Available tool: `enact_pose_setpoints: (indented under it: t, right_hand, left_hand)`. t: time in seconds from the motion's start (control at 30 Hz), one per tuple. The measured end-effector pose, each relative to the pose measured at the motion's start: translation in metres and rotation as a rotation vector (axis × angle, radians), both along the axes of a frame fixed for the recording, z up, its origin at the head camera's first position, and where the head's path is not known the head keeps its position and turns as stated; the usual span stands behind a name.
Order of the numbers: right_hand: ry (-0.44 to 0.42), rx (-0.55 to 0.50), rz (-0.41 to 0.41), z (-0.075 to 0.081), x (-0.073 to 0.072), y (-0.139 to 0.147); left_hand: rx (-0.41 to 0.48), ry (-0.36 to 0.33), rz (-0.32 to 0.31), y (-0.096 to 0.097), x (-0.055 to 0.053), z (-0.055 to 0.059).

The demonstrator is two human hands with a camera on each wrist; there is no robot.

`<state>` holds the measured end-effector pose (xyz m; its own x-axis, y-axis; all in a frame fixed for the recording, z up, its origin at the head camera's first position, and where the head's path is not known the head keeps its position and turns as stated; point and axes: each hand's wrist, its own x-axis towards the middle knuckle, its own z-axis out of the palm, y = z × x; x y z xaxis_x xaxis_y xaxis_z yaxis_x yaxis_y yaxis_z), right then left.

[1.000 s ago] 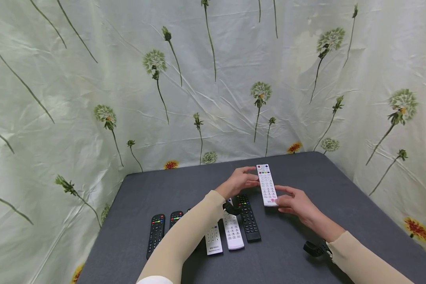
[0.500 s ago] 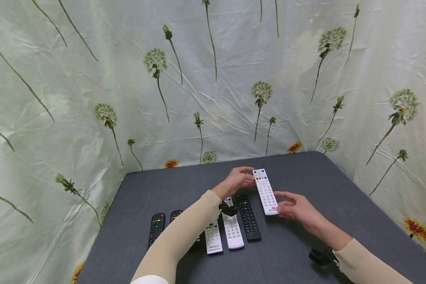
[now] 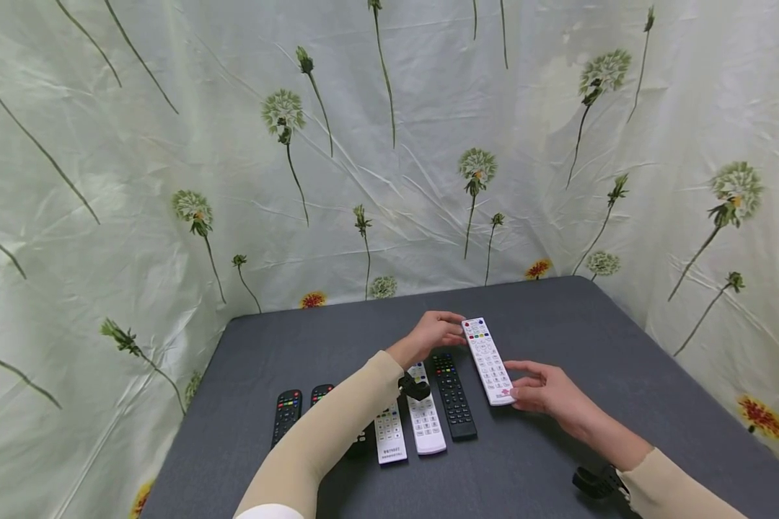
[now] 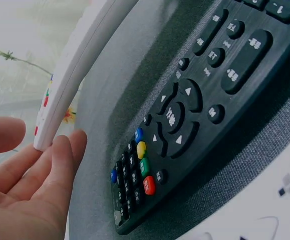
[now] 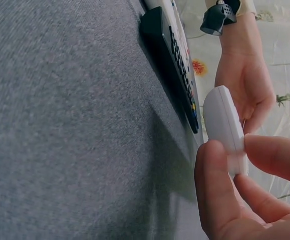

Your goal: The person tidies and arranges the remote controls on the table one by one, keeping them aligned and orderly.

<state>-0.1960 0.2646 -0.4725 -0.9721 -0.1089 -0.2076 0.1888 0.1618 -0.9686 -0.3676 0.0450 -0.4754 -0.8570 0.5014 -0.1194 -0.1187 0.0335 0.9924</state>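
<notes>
A white remote control [image 3: 487, 360] is held tilted over the grey table, its shadow on the cloth in both wrist views. My right hand [image 3: 552, 393] pinches its near end; in the right wrist view the remote sits between thumb and fingers. At the far end is my left hand [image 3: 433, 335]. Its fingertips [image 4: 77, 142] are right at the remote's tip in the left wrist view, while the thumb stands apart from it. Just left of the held remote lies a black remote control [image 3: 454, 400] with coloured buttons, beneath the left wrist.
Left of the black remote lie two white remotes, one [image 3: 426, 425] beside the other [image 3: 391, 440], partly under the left forearm. Farther left, black remotes, one [image 3: 288, 411] among them, are partly hidden by the sleeve. A floral curtain [image 3: 389, 180] hangs behind the table [image 3: 337, 339].
Both hands have brought the white remote nearer and lower, toward the table. It leans a little more, its near end shifted right. The row of other remotes has stayed put.
</notes>
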Motion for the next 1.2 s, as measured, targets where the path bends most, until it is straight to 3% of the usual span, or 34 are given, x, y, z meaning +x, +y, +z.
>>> enact_pose_setpoints:
  t: [0.2,0.53,0.87,1.03,1.2]
  right_hand:
    - [0.003,-0.005,0.002,-0.005,0.005,0.002]
    - [-0.024,-0.010,-0.022,-0.013,0.014,-0.002]
    - [0.016,0.031,0.014,-0.019,0.019,-0.001]
    - [0.009,0.034,0.014,-0.019,0.024,0.001]
    - [0.025,0.020,0.024,-0.019,0.030,0.006]
  left_hand:
    - [-0.069,0.061,0.014,0.000,0.001,-0.003]
    - [-0.249,0.220,-0.030,-0.002,0.005,-0.007]
    - [-0.279,0.242,-0.071,-0.004,0.003,-0.009]
    - [-0.293,0.282,-0.119,-0.005,0.004,-0.009]
    - [-0.372,0.358,-0.140,-0.005,0.007,-0.005]
